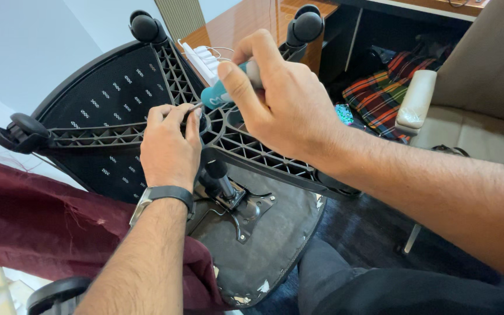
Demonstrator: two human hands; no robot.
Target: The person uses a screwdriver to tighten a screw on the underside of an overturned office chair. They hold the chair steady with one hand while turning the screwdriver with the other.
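An upturned office chair lies before me, its black star base (246, 149) with ribbed arms facing up. My left hand (169, 146) rests on the hub of the base, fingertips pinched on a thin metal part at the centre. My right hand (281, 96) grips a screwdriver (216, 94) with a teal and grey handle, its tip pointing down-left at the hub beside my left fingers. Below the hub, the gas cylinder (221, 178) runs into the metal seat plate (246, 213) on the chair's black underside.
Black casters (146, 26), (305, 24), (21, 131) tip the base arms. A dark red cloth (42, 227) lies at lower left. A wooden desk (246, 23), a white power strip (202, 58), a plaid cloth (380, 93) and a beige chair (485, 87) sit behind.
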